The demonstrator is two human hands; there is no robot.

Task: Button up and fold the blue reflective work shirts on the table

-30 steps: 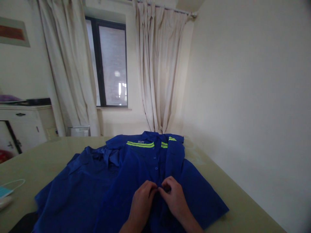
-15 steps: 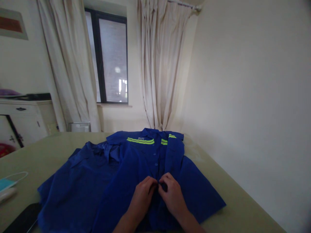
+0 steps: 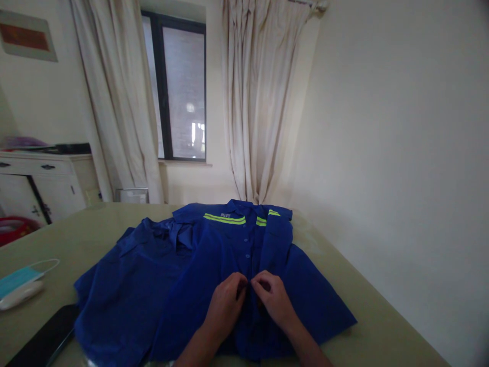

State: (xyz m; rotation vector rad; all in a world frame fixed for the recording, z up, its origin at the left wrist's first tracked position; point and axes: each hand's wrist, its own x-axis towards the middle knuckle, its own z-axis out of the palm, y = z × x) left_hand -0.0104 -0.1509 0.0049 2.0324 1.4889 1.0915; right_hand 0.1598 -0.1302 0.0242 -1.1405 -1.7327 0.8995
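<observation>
A blue work shirt [image 3: 214, 250] with yellow-green reflective stripes lies spread on the table, its collar at the far end. Several buttons run down its front opening. My left hand [image 3: 228, 295] pinches the left edge of that opening, fingers curled in. Just across from it, my right hand [image 3: 273, 295] is closed in a pinch on the right edge. The fingertips almost meet at the placket; any button between them is hidden. Under and left of the shirt lies a second blue garment [image 3: 126, 285], rumpled.
On the table [image 3: 382, 306], at the left, are a light blue face mask [image 3: 19, 281], a whitish rounded object [image 3: 23, 294] and a dark flat object [image 3: 48, 336]. A wall [image 3: 401, 153] borders the right side. A white cabinet [image 3: 57, 183] and red basin [image 3: 15, 230] stand beyond.
The view has shifted slightly left, so more of the mask and cabinet shows. Both hands have moved a little up the shirt front, still pinching its edges.
</observation>
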